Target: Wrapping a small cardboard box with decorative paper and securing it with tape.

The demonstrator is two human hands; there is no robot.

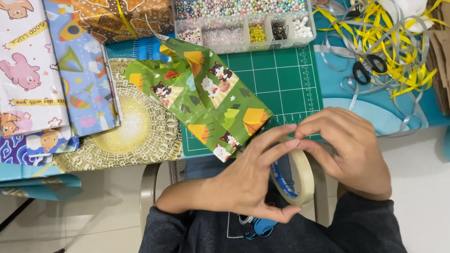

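While the blue bench (424, 112) lay crowded from edge to edge, the green gridded cutting mat (281, 79) carried the parcel wrapped in green cat-print paper (206, 98), with little bare room except at the mat's right side. Below the bench's near edge, over the lap, the left hand (243, 178) cradled a cream roll of masking tape (293, 175), and the right hand (351, 150) pinched at its rim, fingertips together. Picking the tape's end probably wanted a steady roll and a fingernail.
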